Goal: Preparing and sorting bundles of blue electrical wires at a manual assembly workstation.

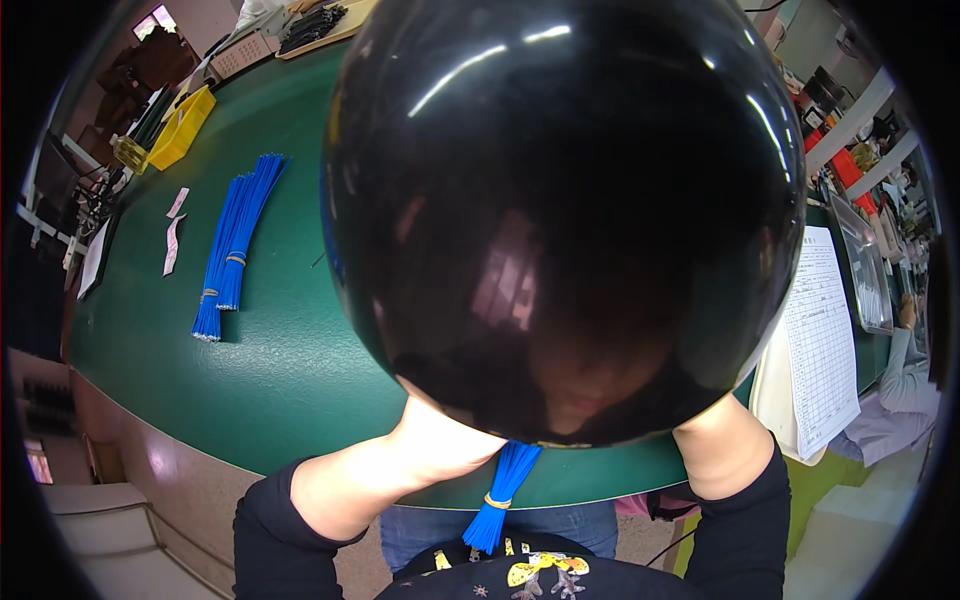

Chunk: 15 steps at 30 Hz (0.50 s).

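A large glossy black dome (570, 220) fills the middle of the view and hides most of both hands. Below its lower left rim shows the wrist end of my left hand (445, 430); its fingers are out of sight. On the lower right, my right hand (712, 430) is likewise covered past the wrist. Beside my left wrist, a bundle of blue wires (492, 515) bound with a tan band sticks out over the table's near edge toward me. Whether either hand touches it is hidden.
Two more banded bundles of blue wires (232, 245) lie left on the green table (290, 390), beside pink-white paper strips (172, 245). A yellow bin (182, 128) stands far left. At right are a printed form (820, 340), a clear tray (862, 265) and another person's arm (900, 355).
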Tool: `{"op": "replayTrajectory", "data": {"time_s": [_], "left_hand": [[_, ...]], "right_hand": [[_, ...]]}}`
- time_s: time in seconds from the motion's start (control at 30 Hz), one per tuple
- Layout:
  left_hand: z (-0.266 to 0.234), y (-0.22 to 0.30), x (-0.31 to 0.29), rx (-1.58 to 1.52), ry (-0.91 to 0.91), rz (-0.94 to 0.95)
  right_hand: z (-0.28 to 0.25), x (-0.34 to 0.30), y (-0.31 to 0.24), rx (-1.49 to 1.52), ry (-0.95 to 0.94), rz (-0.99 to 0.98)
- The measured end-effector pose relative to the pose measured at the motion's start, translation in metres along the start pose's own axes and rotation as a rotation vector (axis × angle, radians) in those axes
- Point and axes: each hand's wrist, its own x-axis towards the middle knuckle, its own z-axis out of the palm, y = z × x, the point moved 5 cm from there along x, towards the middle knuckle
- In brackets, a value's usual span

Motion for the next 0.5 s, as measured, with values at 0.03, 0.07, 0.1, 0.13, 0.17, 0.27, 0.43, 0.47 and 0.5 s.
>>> {"op": "replayTrajectory", "data": {"time_s": [0.03, 0.07, 0.1, 0.13, 0.17, 0.27, 0.43, 0.47, 0.5], "left_hand": [[-0.003, -0.001, -0.005, 0.011, 0.023, -0.018], [-0.007, -0.006, -0.01, -0.066, 0.073, -0.106], [-0.006, -0.008, -0.009, -0.157, 0.09, -0.169], [-0.005, -0.008, -0.008, -0.161, 0.078, -0.161], [-0.005, -0.007, -0.007, -0.149, 0.057, -0.142], [-0.008, -0.009, -0.003, -0.176, 0.172, -0.044], [-0.014, 0.001, -0.003, -0.132, 0.251, 0.046], [-0.012, -0.003, 0.001, -0.152, 0.239, 0.051], [-0.013, -0.002, -0.001, -0.164, 0.239, 0.054]], "right_hand": [[0.007, 0.005, -0.002, 0.029, -0.006, -0.009], [0.011, 0.009, -0.003, -0.048, 0.039, 0.031], [0.009, 0.008, -0.008, -0.167, 0.094, 0.081], [0.006, 0.006, -0.008, -0.181, 0.098, 0.084], [0.001, 0.003, -0.007, -0.176, 0.091, 0.07], [-0.005, -0.001, 0.0, -0.165, 0.065, 0.099], [-0.006, 0.005, -0.002, -0.273, 0.141, -0.161], [-0.008, 0.005, -0.011, -0.305, 0.116, -0.139], [-0.005, 0.007, -0.016, -0.326, 0.088, -0.126]]}}
